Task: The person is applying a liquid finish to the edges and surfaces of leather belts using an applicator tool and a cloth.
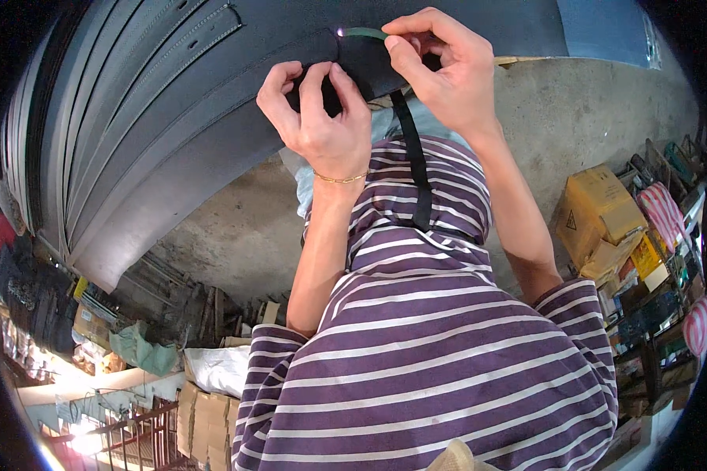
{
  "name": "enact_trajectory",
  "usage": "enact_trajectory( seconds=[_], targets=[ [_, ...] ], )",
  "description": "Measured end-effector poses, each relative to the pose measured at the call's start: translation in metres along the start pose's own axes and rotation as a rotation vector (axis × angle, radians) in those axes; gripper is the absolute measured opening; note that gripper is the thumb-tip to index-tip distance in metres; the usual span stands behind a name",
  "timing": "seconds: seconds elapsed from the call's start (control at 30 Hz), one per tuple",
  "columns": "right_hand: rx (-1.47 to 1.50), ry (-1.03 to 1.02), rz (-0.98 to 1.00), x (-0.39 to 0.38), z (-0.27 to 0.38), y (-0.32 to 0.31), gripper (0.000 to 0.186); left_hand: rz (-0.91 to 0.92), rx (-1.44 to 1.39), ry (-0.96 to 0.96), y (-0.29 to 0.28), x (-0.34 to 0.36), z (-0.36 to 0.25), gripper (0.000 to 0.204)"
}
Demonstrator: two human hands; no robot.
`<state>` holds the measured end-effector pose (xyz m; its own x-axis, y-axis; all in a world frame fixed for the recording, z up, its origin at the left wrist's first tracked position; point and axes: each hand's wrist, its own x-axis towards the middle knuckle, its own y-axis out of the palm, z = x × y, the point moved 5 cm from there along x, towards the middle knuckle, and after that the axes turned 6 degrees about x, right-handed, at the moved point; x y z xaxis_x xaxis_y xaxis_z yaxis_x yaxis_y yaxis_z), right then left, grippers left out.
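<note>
At the near edge of a dark work surface [173,184], both my hands are raised close together over a black piece of material [373,67]. My left hand [318,118] has its fingers curled, with the fingertips pressed on the black piece's left part. My right hand [448,74] pinches a thin, slightly curved green strip [365,33] between thumb and finger. The strip points left above the black piece, and a small bright spot shows at its far end. The right hand's other fingers are bent, partly hidden behind the thumb.
Long dark stitched strips [153,59] lie side by side at the left. Concrete floor [236,216] shows below the surface. Cardboard boxes [601,208] and clutter stand at the right. A green cloth [143,349] and more boxes [206,424] are at the lower left.
</note>
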<state>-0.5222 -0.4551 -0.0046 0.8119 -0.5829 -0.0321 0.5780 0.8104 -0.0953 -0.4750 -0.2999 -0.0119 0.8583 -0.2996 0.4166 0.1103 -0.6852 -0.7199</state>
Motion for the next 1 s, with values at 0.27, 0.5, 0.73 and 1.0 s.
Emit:
enact_trajectory(
  seconds=[0.27,0.5,0.73,1.0],
  targets=[
    [-0.096,-0.138,0.058,0.006,0.012,-0.002,0.008,-0.019,-0.002,-0.024,0.003,-0.001,-0.003,0.013],
    [-0.1,-0.189,0.049,0.006,0.01,-0.006,0.01,0.012,0.012,0.007,-0.002,0.002,-0.008,0.012],
    [-0.074,-0.166,0.044,0.006,0.009,-0.004,0.009,0.008,-0.004,-0.084,0.0,0.004,-0.007,0.013],
    [-0.1,-0.19,0.059,0.008,0.012,-0.002,0.009,0.017,0.025,-0.042,0.0,0.005,-0.007,0.011]
  ],
)
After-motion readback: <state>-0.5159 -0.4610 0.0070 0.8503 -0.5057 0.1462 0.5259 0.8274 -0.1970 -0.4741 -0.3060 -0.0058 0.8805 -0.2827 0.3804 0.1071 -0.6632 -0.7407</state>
